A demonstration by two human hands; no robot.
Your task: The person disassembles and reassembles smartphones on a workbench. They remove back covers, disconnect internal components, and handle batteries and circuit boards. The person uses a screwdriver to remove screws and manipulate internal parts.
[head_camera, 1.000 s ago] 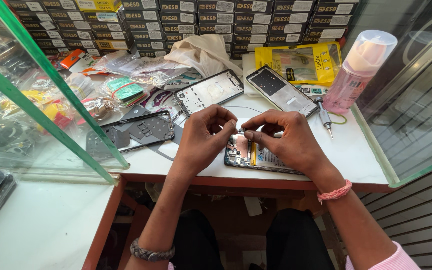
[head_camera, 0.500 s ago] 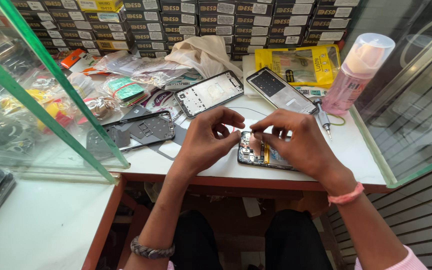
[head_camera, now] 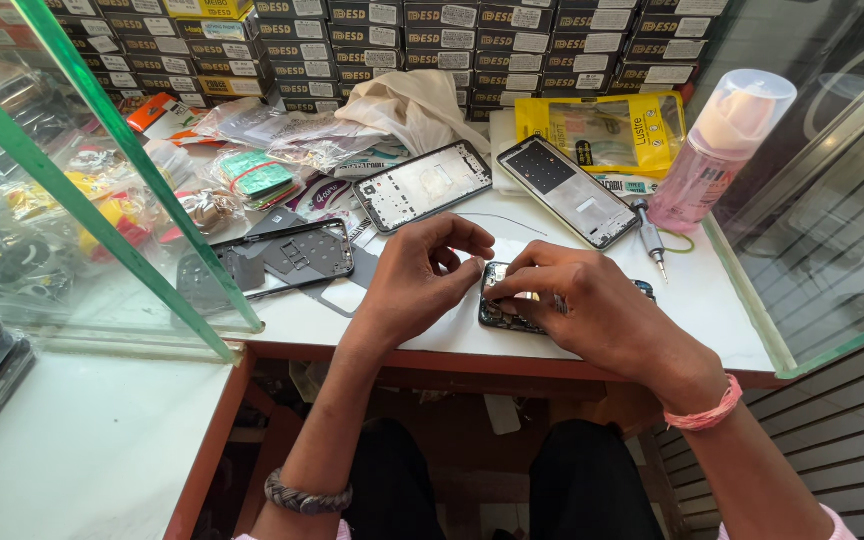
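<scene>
An opened phone body [head_camera: 505, 312] lies on the white counter [head_camera: 712, 300] near its front edge, its circuit parts showing. My right hand [head_camera: 592, 315] rests over it, fingertips pressing on its upper left part. My left hand [head_camera: 422, 280] hovers just left of it, fingers curled, thumb and forefinger meeting at the phone's top left corner. Whether a small part sits between those fingers cannot be made out. Most of the phone is hidden under my right hand.
Behind the hands lie two phone frames [head_camera: 422, 185] [head_camera: 569, 190], a dark frame with plates [head_camera: 287, 255], a screwdriver [head_camera: 649, 235], a pink spray bottle [head_camera: 717, 150], a yellow packet [head_camera: 602, 130], a cloth [head_camera: 412, 105], bagged parts and stacked boxes. Green-edged glass panes [head_camera: 102, 190] stand left and right.
My right hand has slid left and further over the phone, hiding more of it. My left hand has lifted its fingers slightly and stays at the phone's left corner.
</scene>
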